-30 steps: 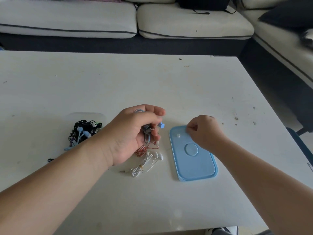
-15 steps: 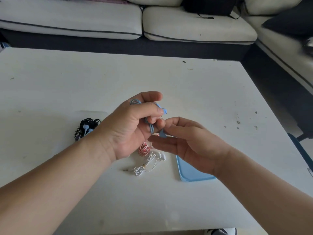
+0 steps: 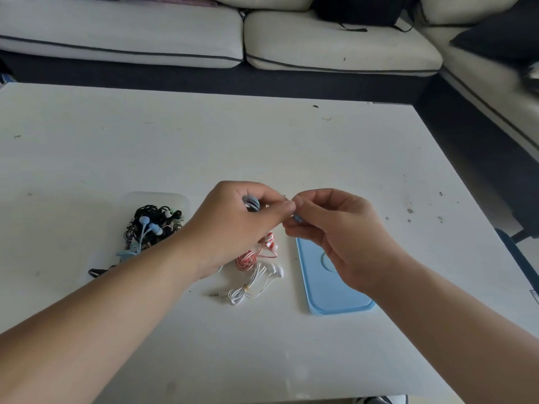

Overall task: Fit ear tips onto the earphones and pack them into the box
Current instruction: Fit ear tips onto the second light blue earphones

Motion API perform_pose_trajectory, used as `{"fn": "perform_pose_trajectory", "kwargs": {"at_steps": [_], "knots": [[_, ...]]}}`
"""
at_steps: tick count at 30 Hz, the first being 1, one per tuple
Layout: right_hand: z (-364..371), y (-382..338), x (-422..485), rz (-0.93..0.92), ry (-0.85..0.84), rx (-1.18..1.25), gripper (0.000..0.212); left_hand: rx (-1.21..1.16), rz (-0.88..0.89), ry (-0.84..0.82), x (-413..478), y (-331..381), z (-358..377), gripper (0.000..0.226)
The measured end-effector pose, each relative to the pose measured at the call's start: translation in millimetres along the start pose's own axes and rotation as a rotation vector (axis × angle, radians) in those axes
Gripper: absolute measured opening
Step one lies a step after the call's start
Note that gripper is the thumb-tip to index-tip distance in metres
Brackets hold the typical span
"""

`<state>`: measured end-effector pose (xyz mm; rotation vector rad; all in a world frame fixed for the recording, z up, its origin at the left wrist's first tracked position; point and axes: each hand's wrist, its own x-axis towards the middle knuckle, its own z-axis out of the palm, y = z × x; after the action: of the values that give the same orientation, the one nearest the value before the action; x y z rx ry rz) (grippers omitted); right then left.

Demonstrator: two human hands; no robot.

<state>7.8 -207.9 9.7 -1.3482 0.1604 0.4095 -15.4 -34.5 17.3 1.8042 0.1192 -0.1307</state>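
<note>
Earphones with a pale blue cord (image 3: 251, 203) are held up over the white table (image 3: 320, 158), between the two hands. The left hand (image 3: 233, 228) has its fingers curled round the coiled part of that cord, and its thumb and forefinger reach right to meet the other hand. The right hand (image 3: 335, 234) pinches a small blue piece (image 3: 297, 218) at its fingertips, touching the left hand's fingertips; too little of the piece shows to tell whether it is an earbud or an ear tip. Under the right hand a light blue lid (image 3: 341, 298) lies flat on the table, with a round mark in its middle. Just left of the lid lies a red and white striped pair of earphones (image 3: 247, 259), partly under the left hand, and nearer the person a white pair (image 3: 253, 285) lies in a loose bundle with its plug pointing left. Further left stands a clear box (image 3: 175, 197) holding a tangle of black cords (image 3: 145, 212) and another blue pair (image 3: 150, 224). A cream sofa (image 3: 335, 45) runs along the far side of the table.
</note>
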Motion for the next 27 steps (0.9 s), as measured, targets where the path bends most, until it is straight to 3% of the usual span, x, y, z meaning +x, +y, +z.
{"fn": "perform_pose_trajectory", "kwargs": {"at_steps": [7,13,17,21,24,27], "knots": [[0.4,-0.5,-1.8,-0.033,0.051,-0.026,0.009,0.212,0.065,-0.003,0.4,-2.0,-2.0,0.006],[-3.9,-6.1,-2.3,-0.072,0.032,-0.073,0.006,-0.036,-0.060,0.107,5.8,-1.5,-10.4,0.013],[-5.4,-7.5,-3.1,-0.061,-0.027,-0.047,0.016,-0.172,-0.082,0.050,3.5,2.8,-8.7,0.018],[-6.7,-7.1,-1.4,-0.083,-0.040,-0.076,0.016,-0.181,-0.054,0.020,3.7,1.7,-9.5,0.020],[-6.2,-6.4,-0.7,-0.092,-0.040,-0.111,0.015,-0.197,-0.058,-0.037,3.4,1.3,-10.5,0.038],[-6.2,-5.2,-0.8,-0.105,-0.020,-0.146,0.012,-0.194,-0.060,-0.038,4.2,0.6,-9.4,0.031]]}}
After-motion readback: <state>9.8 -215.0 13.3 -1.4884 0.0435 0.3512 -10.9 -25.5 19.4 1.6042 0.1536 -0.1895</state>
